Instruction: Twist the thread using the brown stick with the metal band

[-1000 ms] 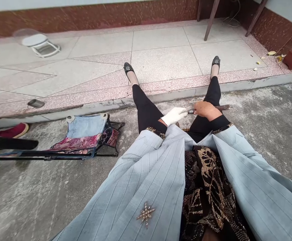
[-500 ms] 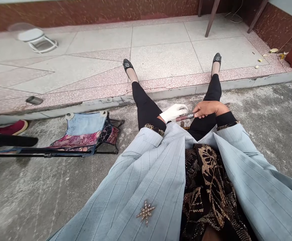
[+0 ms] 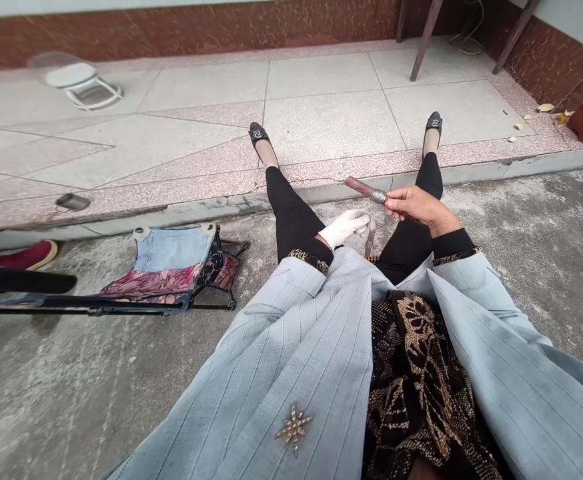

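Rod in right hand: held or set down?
Held: bare right hand grips the reddish rod by its metal band, clear of the ground.

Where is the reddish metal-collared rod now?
In the head view, the rod is in the person's right hand, above the right leg, with the concrete kerb behind it.

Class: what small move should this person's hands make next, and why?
Probably lift the white-gloved left hand to the reddish-brown rod with a silver band, because the bare right hand grips it alone while the glove rests lower, apart from it.
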`<state>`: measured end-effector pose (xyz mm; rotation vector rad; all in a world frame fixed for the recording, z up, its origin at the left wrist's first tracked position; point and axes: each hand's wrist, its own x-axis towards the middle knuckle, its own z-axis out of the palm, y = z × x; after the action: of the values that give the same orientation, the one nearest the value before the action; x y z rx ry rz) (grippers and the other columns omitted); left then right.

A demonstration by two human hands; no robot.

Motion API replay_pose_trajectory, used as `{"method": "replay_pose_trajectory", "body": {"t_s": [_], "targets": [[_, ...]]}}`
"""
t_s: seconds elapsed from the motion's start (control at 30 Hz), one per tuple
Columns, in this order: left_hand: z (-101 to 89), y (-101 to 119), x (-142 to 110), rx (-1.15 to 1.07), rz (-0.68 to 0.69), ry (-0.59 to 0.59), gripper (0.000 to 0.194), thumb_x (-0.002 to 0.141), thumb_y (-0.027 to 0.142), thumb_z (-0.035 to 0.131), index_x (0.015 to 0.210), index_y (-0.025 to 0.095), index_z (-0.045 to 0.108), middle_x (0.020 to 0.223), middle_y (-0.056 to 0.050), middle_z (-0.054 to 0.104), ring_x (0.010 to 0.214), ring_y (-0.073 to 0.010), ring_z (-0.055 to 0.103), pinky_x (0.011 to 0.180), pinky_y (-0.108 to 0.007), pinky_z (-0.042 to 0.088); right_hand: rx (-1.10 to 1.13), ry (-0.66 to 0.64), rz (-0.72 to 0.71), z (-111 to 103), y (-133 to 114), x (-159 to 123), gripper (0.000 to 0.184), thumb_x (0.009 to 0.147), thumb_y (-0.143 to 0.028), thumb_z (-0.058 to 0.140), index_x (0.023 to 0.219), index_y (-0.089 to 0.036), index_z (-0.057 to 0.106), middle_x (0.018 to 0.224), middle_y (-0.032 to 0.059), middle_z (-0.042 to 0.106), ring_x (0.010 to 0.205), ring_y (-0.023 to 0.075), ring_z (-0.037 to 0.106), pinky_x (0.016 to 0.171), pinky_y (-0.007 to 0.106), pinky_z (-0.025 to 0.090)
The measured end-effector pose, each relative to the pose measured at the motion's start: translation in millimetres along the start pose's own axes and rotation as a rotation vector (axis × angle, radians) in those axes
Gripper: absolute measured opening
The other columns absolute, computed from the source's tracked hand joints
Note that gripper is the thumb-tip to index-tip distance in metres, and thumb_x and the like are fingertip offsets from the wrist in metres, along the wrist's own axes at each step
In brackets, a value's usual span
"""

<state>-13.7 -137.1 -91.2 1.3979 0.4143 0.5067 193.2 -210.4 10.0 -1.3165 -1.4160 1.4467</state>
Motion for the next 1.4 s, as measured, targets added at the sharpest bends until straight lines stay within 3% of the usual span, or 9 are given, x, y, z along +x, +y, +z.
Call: {"method": "replay_pose_trajectory", "body": {"t_s": [0.17,0.3,0.47,0.57,0.73,0.9,1.07,1.27,1.4], "targets": [[-0.8,0.3,-0.8,-0.01,-0.012,-0.047,0.046,0.084,0.057,0.07,0.081,0.011,0.067,0.051,0.006,0.041,0.047,-0.0053,0.032,0.051,-0.022,0.032,-0.215,0.195,0.089,-4.2,10.9,10.8,0.015,0.086,-0.03,0.06,0.082,-0.016,0.063,0.068,-0.0006,0.055,0.057,0.0098,0.046,0.053,0.022,0.036],[-0.8,-0.4,0.1,0.066,-0.007,-0.015,0.043,0.084,0.053,0.069,0.082,0.01,0.067,0.06,0.001,0.053,0.049,-0.0054,0.035,0.051,-0.023,0.03,-0.789,0.319,0.156,-1.4,15.4,13.6,0.021,0.091,-0.03,0.056,0.09,-0.015,0.071,0.081,0.007,0.068,0.079,0.0188,0.062,0.07,0.027,0.043],[-1.7,0.3,1.3,0.396,-0.013,0.097,0.031,0.085,0.042,0.062,0.084,0.012,0.069,0.076,-0.002,0.065,0.064,-0.0093,0.05,0.062,-0.023,0.038,-1.248,0.179,0.358,11.2,18.1,18.4,0.032,0.094,-0.033,0.056,0.112,-0.012,0.073,0.118,0.0203,0.07,0.109,0.0308,0.064,0.086,0.035,0.046],[-4.1,1.3,3.7,0.492,0.021,0.129,0.026,0.082,0.037,0.061,0.083,0.012,0.069,0.078,-0.001,0.066,0.073,-0.0119,0.055,0.071,-0.024,0.041,-1.187,-0.075,0.415,11.7,14.4,20.0,0.024,0.091,-0.026,0.06,0.102,-0.01,0.074,0.11,0.0217,0.071,0.1,0.0289,0.067,0.081,0.034,0.047],[-10.1,0.4,8.6,0.304,0.068,0.12,0.026,0.078,0.037,0.066,0.082,0.012,0.068,0.079,-0.003,0.067,0.072,-0.0125,0.057,0.069,-0.025,0.043,-0.794,-0.418,0.3,-3.8,8.5,9.8,0.02,0.092,-0.031,0.059,0.092,-0.017,0.074,0.077,0.0029,0.068,0.066,0.0118,0.06,0.063,0.023,0.046],[-9.2,-2.2,6.0,0.101,0.06,0.172,0.043,0.081,0.054,0.07,0.077,0.012,0.065,0.057,0.002,0.051,0.052,-0.007,0.041,0.052,-0.022,0.031,-0.117,-0.258,0.032,-9.9,3.6,-2.1,0.038,0.078,-0.048,0.075,0.092,-0.013,0.071,0.068,-0.0016,0.059,0.058,0.0078,0.049,0.052,0.02,0.037],[-0.7,3.5,-0.3,0.017,-0.04,-0.053,0.049,0.084,0.059,0.069,0.083,0.011,0.066,0.051,0.006,0.039,0.047,-0.0055,0.032,0.048,-0.021,0.028,0.135,-0.021,-0.048,-1.1,0.1,-1.1,0.042,0.071,-0.051,0.082,0.075,-0.013,0.065,0.066,-0.0011,0.057,0.055,0.0066,0.046,0.049,0.02,0.033],[1.5,8.1,-4.0,0.01,-0.162,-0.195,0.053,0.082,0.063,0.068,0.086,0.011,0.066,0.049,0.007,0.034,0.042,-0.0052,0.024,0.044,-0.023,0.015,0.082,0.266,0.014,0.4,15.9,13.9,0.027,0.076,-0.04,0.076,0.072,-0.017,0.061,0.064,-0.0008,0.056,0.052,0.0081,0.044,0.046,0.021,0.032],[3.8,10.4,-4.5,0.065,-0.138,-0.17,0.051,0.084,0.062,0.067,0.084,0.011,0.066,0.049,0.007,0.034,0.043,-0.0058,0.026,0.046,-0.024,0.017,-0.291,0.364,0.109,-4.4,30.7,23.2,0.018,0.086,-0.032,0.062,0.077,-0.017,0.066,0.065,0.0004,0.059,0.056,0.0115,0.05,0.053,0.023,0.038]]}}
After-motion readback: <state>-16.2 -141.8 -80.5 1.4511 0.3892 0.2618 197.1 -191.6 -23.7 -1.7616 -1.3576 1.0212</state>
